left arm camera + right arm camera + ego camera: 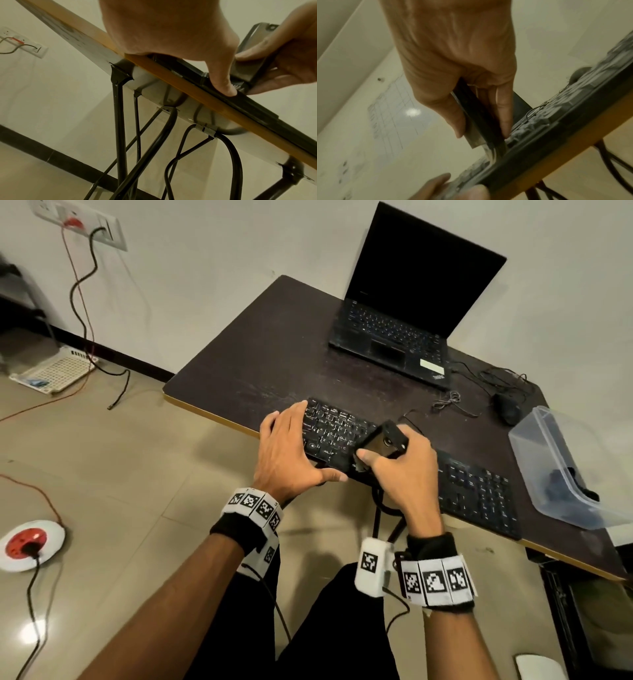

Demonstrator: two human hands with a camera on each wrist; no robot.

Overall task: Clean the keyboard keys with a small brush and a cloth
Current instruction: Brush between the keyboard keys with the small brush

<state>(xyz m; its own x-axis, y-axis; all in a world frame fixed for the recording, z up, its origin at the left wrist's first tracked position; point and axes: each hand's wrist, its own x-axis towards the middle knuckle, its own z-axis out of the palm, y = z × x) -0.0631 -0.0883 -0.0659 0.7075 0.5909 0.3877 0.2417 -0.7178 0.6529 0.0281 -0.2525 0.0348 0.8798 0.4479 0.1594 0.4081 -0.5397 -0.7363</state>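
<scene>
A black keyboard (pixel 479 491) lies along the front edge of the dark table (pixel 274 354). My left hand (pixel 294 450) holds its left end, fingers across the keys and thumb (pixel 223 81) on the front rim. My right hand (pixel 397 463) grips a flat brush (pixel 383 440) with a dark handle and a metal band. The brush (pixel 476 115) points down, and its bristles (pixel 489 150) touch the keys in the keyboard's (pixel 539 142) lower rows, close to my left thumb. I see no cloth on the table.
An open laptop (pixel 394 337) stands at the back of the table. A mouse (pixel 508 407) with loose cables lies to its right. A clear plastic container (pixel 565 467) holding something dark sits at the right edge. Black table legs (pixel 120 121) are below, and a floor socket (pixel 30 544) at left.
</scene>
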